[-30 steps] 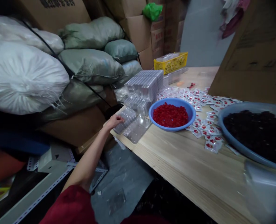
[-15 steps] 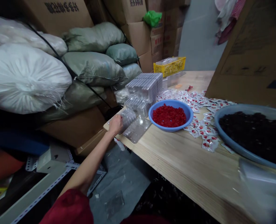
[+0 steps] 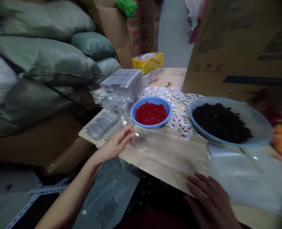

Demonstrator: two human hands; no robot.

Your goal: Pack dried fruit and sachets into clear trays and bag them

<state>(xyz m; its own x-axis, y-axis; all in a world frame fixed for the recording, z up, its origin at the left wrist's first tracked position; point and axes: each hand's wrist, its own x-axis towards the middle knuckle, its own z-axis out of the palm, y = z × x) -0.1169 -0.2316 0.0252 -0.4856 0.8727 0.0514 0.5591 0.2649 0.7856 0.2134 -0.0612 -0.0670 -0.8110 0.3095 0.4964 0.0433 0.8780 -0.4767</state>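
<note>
My left hand (image 3: 115, 143) pinches a clear plastic clamshell tray (image 3: 141, 141) and holds it over the near left part of the wooden table (image 3: 164, 159). More clear trays (image 3: 100, 124) lie at the table's left corner, and a taller stack (image 3: 121, 85) stands behind them. My right hand (image 3: 209, 195) rests flat at the table's front edge with fingers spread, beside a pile of clear plastic bags (image 3: 243, 173). A small blue bowl of red pieces (image 3: 151, 112) sits just past the held tray. The frame is blurred by motion.
A large blue basin of dark pieces (image 3: 223, 121) stands to the right, with red-and-white sachets (image 3: 179, 98) scattered behind and between the bowls. A big cardboard box (image 3: 241, 47) stands at the back right, a yellow crate (image 3: 147, 62) far back. Stuffed sacks (image 3: 50, 60) are piled left.
My left hand has taken one clear tray off the pile at the corner and drawn it toward me. The view has swung right, bringing my right hand and the plastic bags into sight.
</note>
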